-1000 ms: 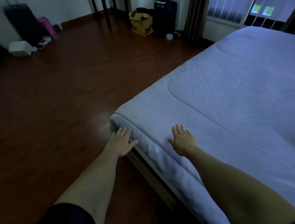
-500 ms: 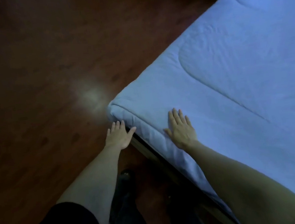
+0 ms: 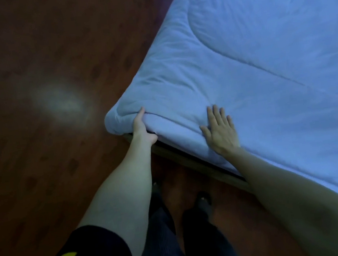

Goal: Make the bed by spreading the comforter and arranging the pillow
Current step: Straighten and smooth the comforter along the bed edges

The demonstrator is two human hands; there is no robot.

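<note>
A pale quilted comforter [image 3: 251,58] lies spread over the bed and fills the upper right of the head view. My left hand [image 3: 142,129] grips the comforter's near corner, thumb on top and fingers tucked out of sight under the edge. My right hand [image 3: 220,131] rests flat on the comforter a short way to the right, fingers straight and spread. No pillow is in view.
A dark wooden bed frame [image 3: 191,163] shows under the comforter's near edge. My legs and feet [image 3: 203,203] stand on the reddish wooden floor [image 3: 35,123] right beside the frame. A pale light patch glints on the floor left of the corner.
The view tilted down and closer to the bed corner. My left hand moved from beside the mattress edge onto the comforter corner and closed on it. My right hand stayed flat.
</note>
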